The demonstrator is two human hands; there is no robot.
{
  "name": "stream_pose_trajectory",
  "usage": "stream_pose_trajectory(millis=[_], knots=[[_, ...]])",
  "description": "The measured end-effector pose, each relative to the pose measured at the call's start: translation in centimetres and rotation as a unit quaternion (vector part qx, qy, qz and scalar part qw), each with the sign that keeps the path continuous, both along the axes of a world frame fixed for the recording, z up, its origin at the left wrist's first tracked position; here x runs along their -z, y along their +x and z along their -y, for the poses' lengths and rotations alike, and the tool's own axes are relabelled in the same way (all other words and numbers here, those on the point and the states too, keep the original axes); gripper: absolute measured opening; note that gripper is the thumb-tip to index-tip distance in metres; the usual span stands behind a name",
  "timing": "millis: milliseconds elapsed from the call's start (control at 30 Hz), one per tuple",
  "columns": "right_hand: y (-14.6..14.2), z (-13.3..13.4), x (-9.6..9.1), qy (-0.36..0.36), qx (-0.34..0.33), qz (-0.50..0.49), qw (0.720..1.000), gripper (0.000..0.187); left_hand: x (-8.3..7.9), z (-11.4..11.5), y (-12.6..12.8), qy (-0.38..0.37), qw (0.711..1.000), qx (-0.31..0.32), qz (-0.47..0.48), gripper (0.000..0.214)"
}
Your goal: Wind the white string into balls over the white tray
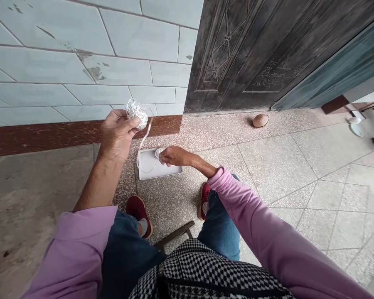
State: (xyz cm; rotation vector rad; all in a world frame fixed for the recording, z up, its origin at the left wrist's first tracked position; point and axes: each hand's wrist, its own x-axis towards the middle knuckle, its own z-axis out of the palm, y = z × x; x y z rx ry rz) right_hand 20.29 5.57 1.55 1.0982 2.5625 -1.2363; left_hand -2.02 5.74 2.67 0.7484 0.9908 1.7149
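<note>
My left hand (120, 128) is closed around a tangled ball of shiny white string (136, 113), raised in front of the tiled wall. From there a white strand (147, 133) hangs down and curves along the left edge of a shallow white tray (145, 169) on the floor. Over that tray, my right hand (176, 156) is closed with a small white wound bundle of string (158, 153) at its fingertips. Its fingers partly hide the bundle. A thin loop of the string droops across the tray between the two hands.
Two red shoes (139, 214) flank the floor before the tray, and a wooden stool bar (176, 233) lies below. A brown rounded object (261, 120) sits near the dark carved door (230, 54). The tiled wall (124, 70) rises behind my left hand.
</note>
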Motion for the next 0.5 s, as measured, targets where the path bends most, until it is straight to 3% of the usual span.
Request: stream_pose_trajectory(millis=[67,200,267,333,400,500], knots=[[0.6,-0.6,-0.4,0.009,0.005,0.013,1.0,0.038,0.3,0.2,-0.4,-0.014,1.0,0.013,-0.019,0.063],[2.5,-3.0,-0.8,0.095,0.131,0.006,0.987,0.023,0.3,1.2,0.1,-0.037,0.996,0.07,-0.051,0.062],[3.1,-3.9,-0.8,0.12,0.203,-0.094,0.967,0.02,0.0,1.8,0.7,-0.041,0.993,0.091,-0.07,0.059],[3.4,-4.3,-0.8,0.139,0.249,-0.233,0.93,0.032,-0.3,2.2,1.3,-0.044,0.989,0.108,-0.088,0.058],[3.2,-4.3,-0.7,0.147,0.246,-0.324,0.901,0.041,-0.4,2.5,1.7,-0.048,0.986,0.126,-0.102,0.058],[2.5,-3.6,-0.2,0.114,0.196,-0.338,0.913,0.032,-0.2,2.6,1.8,-0.047,0.981,0.147,-0.119,0.054]])
